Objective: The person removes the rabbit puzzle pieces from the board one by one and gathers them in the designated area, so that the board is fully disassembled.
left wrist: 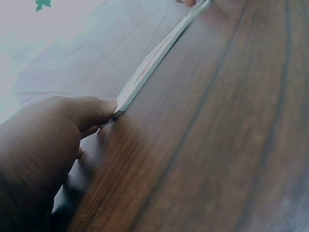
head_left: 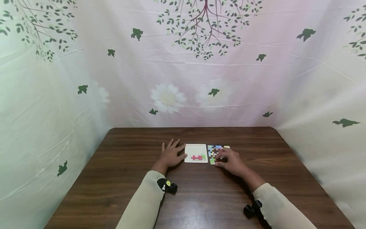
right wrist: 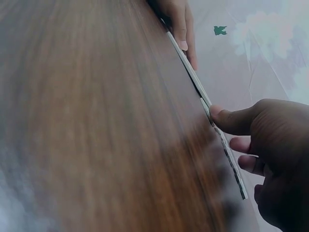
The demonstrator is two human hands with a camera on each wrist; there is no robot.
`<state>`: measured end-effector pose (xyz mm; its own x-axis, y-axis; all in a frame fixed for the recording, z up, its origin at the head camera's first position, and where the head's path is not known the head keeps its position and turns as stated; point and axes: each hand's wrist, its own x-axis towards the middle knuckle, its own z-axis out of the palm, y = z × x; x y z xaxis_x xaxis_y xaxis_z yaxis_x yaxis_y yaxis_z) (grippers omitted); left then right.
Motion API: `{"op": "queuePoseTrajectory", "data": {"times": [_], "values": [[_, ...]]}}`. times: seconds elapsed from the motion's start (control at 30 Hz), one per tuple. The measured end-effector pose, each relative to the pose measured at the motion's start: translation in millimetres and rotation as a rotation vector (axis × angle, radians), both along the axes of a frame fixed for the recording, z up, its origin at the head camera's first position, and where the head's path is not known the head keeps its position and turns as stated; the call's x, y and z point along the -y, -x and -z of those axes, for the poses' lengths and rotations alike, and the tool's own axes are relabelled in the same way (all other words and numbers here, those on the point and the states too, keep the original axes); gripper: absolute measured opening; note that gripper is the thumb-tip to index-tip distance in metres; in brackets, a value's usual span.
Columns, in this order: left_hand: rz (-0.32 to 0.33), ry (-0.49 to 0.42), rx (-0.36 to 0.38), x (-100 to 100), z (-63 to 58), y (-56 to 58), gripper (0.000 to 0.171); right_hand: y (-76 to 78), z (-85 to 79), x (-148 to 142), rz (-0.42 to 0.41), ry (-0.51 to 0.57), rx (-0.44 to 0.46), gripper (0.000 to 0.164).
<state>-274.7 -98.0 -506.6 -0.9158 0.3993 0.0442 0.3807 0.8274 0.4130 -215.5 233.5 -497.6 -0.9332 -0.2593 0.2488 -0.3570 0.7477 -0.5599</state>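
In the head view a white puzzle board (head_left: 195, 149) lies flat on the table, with a few pink and green pieces set along its lower edge. My left hand (head_left: 170, 156) is spread beside it. The left thumb touches the board's left edge, as the left wrist view also shows. Just right of the board lies a group of colourful jigsaw pieces (head_left: 211, 152). My right hand (head_left: 231, 161) bends over them, thumb and forefinger pinching a puzzle piece (head_left: 212, 161) at the near left corner. The hand covers part of the group.
The brown wooden table (head_left: 200, 197) has rounded far corners. A printed cloth (head_left: 183, 70) with leaves, birds and flowers hangs behind it and on both sides. A black wrist camera (head_left: 171, 188) sits on the left sleeve, another camera (head_left: 249, 211) on the right.
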Motion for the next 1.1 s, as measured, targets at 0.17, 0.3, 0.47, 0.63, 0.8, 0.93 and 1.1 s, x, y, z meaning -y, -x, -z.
{"op": "queuePoseTrajectory", "data": {"times": [0.17,0.3,0.47,0.63,0.8,0.93,1.1], "values": [[-0.005,0.013,-0.002,-0.8,0.7,0.2,0.065,0.6,0.7,1.0,0.001,-0.037,0.015,0.008],[-0.006,0.011,0.001,-1.0,0.7,-0.5,0.065,1.5,2.2,1.9,-0.003,-0.040,0.023,0.006],[-0.007,0.009,0.002,-1.2,-0.2,-1.4,0.065,2.3,4.2,1.9,0.009,-0.036,0.027,0.007],[-0.006,0.010,0.004,-1.6,-1.2,-1.5,0.065,2.4,5.2,1.6,0.019,-0.034,0.028,0.007],[-0.007,0.021,0.005,-1.9,-0.4,-1.5,0.065,2.1,5.9,1.6,0.016,-0.027,0.023,0.007],[-0.008,0.023,0.008,-2.1,0.5,-1.6,0.065,1.8,6.3,1.9,0.013,-0.024,0.022,0.007],[-0.011,0.022,0.009,-2.1,0.6,-1.4,0.065,2.2,4.8,2.5,0.017,-0.018,0.013,0.007]]}}
